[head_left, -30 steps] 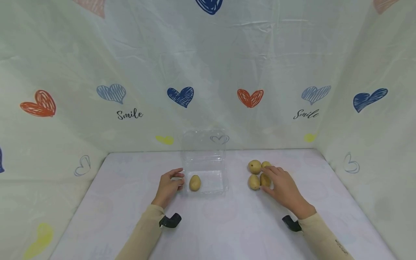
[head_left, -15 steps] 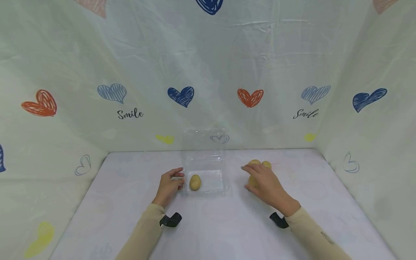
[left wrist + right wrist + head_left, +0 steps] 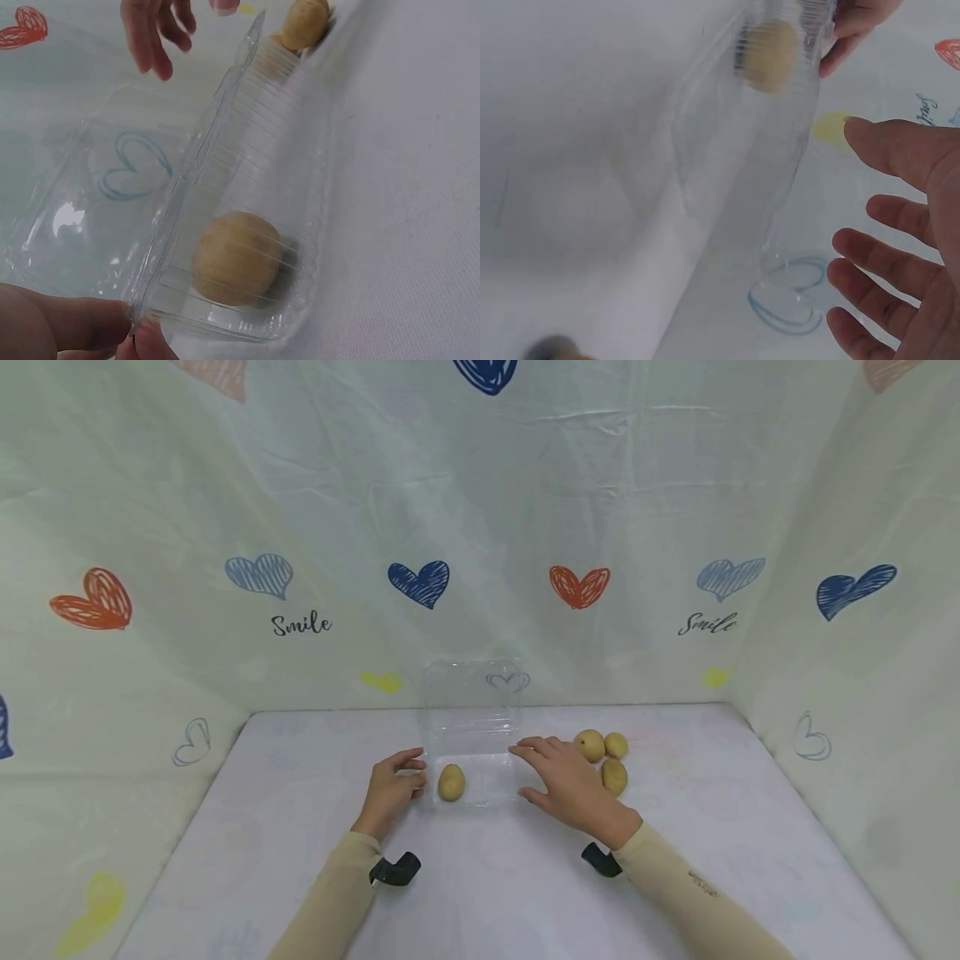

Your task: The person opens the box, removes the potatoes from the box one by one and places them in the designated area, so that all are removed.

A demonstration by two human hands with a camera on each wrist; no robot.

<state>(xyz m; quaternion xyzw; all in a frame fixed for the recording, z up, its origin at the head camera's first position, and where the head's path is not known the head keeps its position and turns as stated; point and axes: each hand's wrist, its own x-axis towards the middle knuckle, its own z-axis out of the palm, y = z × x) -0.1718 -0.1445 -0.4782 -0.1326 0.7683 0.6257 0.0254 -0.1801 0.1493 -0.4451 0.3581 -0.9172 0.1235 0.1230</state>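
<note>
A clear plastic container (image 3: 491, 781) stands on the table with its lid (image 3: 472, 689) raised behind it. One potato (image 3: 452, 782) lies inside, at the left end. My left hand (image 3: 390, 793) pinches the container's left rim between thumb and finger, as the left wrist view shows. Near the container's right side hovers my right hand (image 3: 573, 785), fingers spread and slightly bent. Nothing shows between its fingers (image 3: 885, 259) in the right wrist view. Behind it sit a large potato (image 3: 589, 745), a small potato (image 3: 616, 745) and a darker potato (image 3: 614, 777).
The white-covered table (image 3: 480, 893) meets a patterned curtain (image 3: 480, 635) at the back, with further curtain at both sides. A black wrist mount (image 3: 396, 869) sits on the left sleeve, another wrist mount (image 3: 602, 860) on the right.
My right hand has moved left from the potato group toward the container. The front left potato of that group is now out of sight in the head view. My left hand keeps its place.
</note>
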